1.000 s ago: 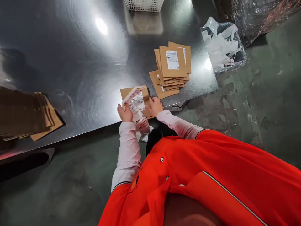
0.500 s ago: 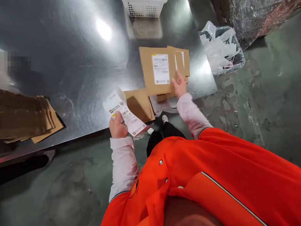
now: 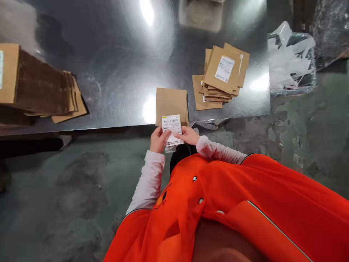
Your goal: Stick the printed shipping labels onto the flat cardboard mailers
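Note:
My left hand (image 3: pixel 157 139) and my right hand (image 3: pixel 189 135) both pinch a white printed label strip (image 3: pixel 172 128) just off the near edge of the steel table (image 3: pixel 114 72). Right beyond the strip lies a plain brown cardboard envelope (image 3: pixel 171 103) flat on the table edge. To its right sits a stack of brown envelopes (image 3: pixel 219 78), the top one bearing a white shipping label (image 3: pixel 224 68).
A pile of flattened brown cardboard (image 3: pixel 40 87) lies at the table's left. A bin lined with clear plastic and white scraps (image 3: pixel 291 60) stands past the table's right end. The floor is dark green concrete (image 3: pixel 68 189). My orange vest fills the lower frame.
My right hand put the labelled envelope down on the right stack and came back to the label strip. My left hand brought the strip to the table edge in front of the plain envelope.

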Motion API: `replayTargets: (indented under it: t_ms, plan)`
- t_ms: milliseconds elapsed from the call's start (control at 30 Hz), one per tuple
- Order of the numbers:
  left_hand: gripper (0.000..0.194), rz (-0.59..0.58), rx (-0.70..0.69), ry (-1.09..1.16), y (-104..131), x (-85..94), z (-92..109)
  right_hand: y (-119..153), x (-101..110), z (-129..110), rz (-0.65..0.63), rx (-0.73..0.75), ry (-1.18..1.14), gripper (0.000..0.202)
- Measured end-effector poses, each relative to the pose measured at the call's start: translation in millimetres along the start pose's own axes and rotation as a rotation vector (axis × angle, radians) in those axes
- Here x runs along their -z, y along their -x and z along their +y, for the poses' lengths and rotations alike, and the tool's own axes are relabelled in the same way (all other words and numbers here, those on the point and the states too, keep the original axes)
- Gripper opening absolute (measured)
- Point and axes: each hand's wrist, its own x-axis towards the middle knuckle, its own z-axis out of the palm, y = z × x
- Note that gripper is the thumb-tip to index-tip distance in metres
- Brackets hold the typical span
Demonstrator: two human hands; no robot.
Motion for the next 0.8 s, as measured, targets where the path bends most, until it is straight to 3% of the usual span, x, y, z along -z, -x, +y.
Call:
replayTargets:
  t_ms: [67,200,400,500,600,700,800]
  plan:
    - [0.048,0.063,0.048,0.024,-4.3,0.0,-3.7,-5.6,5.7,-1.8,-0.017,-0.045,-0.02,0.042]
    - [0.038,0.057,0.11,0.026,-2.1,-11.9,-18.1,-20.7,23.8,-10.5,-0.016,-0.048,0.108,0.025]
    - [0.026,0.273,0.118,-0.067,-3.3,-23.3,-32.8,-33.1,22.3,-7.9,0.056,-0.06,0.182,0.019]
    - [0.037,0.124,0.124,-0.013,-13.8,-10.8,-37.7,-71.6,24.7,-1.2,0.137,-0.03,0.213,0.018]
    - [0.052,-0.014,0.226,0.052,-24.4,7.7,-47.6,-130.4,32.9,7.8,0.284,0.023,0.311,0.017]
    - [0.055,-0.006,0.318,0.059,-28.4,22.9,-62.5,-179.5,40.9,18.9,0.398,-0.002,0.426,0.019]
    - [0.06,0.022,0.375,0.061,-16.8,32.9,-78.5,-197.0,42.7,26.9,0.376,-0.023,0.551,0.03]
